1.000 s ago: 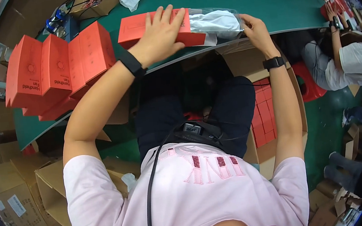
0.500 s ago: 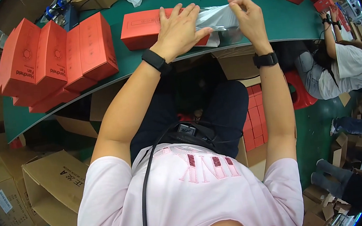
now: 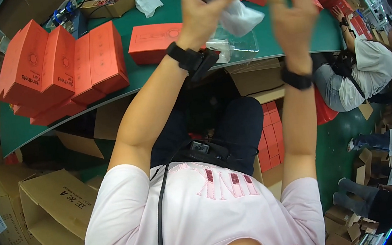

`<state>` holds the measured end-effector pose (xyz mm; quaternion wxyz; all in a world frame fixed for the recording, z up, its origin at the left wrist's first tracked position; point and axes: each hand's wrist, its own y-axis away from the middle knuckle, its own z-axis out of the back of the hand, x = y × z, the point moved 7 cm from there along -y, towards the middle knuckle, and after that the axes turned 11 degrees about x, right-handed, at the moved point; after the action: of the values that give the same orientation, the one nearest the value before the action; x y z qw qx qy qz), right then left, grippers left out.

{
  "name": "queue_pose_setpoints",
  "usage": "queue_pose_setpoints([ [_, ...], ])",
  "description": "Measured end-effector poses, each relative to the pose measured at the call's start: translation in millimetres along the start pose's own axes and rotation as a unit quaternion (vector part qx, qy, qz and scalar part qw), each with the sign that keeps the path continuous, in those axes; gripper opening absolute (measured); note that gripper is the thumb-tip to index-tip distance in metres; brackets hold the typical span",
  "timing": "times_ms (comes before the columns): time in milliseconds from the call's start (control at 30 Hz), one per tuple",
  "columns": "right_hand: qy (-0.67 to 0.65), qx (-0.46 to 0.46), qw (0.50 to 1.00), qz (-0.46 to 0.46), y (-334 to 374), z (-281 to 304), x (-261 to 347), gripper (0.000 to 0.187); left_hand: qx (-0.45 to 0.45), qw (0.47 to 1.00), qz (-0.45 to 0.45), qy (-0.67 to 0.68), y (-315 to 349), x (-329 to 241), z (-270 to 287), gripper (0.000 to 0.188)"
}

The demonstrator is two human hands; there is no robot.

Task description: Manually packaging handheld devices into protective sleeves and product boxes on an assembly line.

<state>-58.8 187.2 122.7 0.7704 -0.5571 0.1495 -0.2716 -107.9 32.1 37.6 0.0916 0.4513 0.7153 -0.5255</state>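
Over the table (image 3: 170, 10), our left hand (image 3: 201, 16) pinches a white bundle (image 3: 241, 19) between thumb and fingers; our right hand (image 3: 294, 17), blurred, looks spread. We should support the bundle's loose end. Near the front edge, a clear tray (image 3: 246, 49) sits beside a red box (image 3: 151, 42); below, a carton (image 3: 272, 177) holds red packs (image 3: 269, 135).

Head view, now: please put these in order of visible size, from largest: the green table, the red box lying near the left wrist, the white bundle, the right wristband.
1. Green table
2. Red box and white bundle: not ranked, they look alike, and the bundle is partly hidden.
3. Right wristband
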Motion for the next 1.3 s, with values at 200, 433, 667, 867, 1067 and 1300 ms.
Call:
queue_pose_setpoints([
  [200, -0.145, 0.068, 0.937, -0.310, 57.0, 77.2, 18.9, 0.015, -0.023, 0.930, 0.190, 0.315, 17.1, 30.7, 23.3, 0.048],
  [433, -0.188, 0.277, 0.869, -0.365, 102.3, 17.4, 45.3, 0.020, -0.111, 0.895, 0.230, 0.366, 63.8, 49.4, 12.2, 0.041],
  [667, -0.444, 0.227, 0.666, -0.554, 170.3, -22.9, 46.3, 0.032, -0.138, 0.973, 0.146, 0.114, 82.6, 20.2, -8.6, 0.023],
  [867, -0.390, 0.247, 0.696, -0.550, 180.9, 2.1, 48.2, 0.034, -0.065, 0.974, 0.193, -0.096, 66.0, 13.8, 16.0, 0.023],
  [1067, -0.434, 0.230, 0.643, -0.588, 187.3, 16.6, 49.4, 0.035, -0.053, 0.953, 0.260, 0.144, 54.5, 37.0, 34.0, 0.033],
  [1300, -0.419, 0.218, 0.659, -0.585, 195.4, 23.2, 49.7, 0.035, 0.028, 0.952, 0.302, 0.038, 95.3, 33.6, -10.4, 0.039],
])
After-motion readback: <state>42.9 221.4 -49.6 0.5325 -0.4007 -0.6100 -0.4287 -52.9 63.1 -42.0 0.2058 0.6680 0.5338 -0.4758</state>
